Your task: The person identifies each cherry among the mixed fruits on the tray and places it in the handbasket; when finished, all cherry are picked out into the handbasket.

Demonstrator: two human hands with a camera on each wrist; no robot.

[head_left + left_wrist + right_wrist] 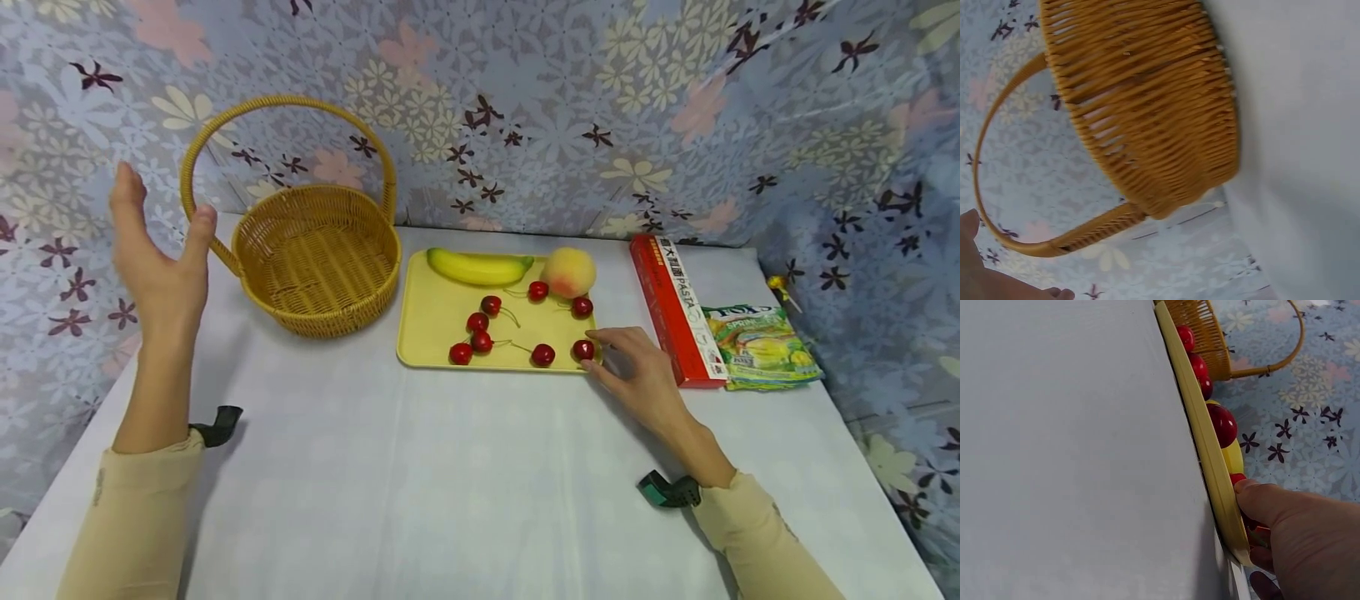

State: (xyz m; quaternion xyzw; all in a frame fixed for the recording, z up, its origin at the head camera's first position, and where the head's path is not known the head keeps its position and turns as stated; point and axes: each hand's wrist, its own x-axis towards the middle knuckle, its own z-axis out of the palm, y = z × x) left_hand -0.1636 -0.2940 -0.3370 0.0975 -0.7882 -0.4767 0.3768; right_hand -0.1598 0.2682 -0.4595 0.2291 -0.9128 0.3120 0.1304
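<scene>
My right hand (637, 375) is at the right end of a yellow tray (408, 333), thumb and forefinger on either side of a red cherry (583, 350). The right wrist view shows the thumb (1266, 501) against the cherry, with the other fingers partly hidden. On the tray lie a banana (480, 267), a peach (569, 272) and several more cherries (543, 355), some with stems. My left hand (161, 267) is raised with fingers spread and holds nothing. It is left of a wicker basket (322, 321) with a tall handle (1094, 228), apart from it.
Right of the tray lie a red pasta box (675, 317) and a green-yellow packet (761, 346). A small yellow item (780, 287) is by the table's right edge. Flower-patterned cloth (525, 108) rises behind the white table (420, 483).
</scene>
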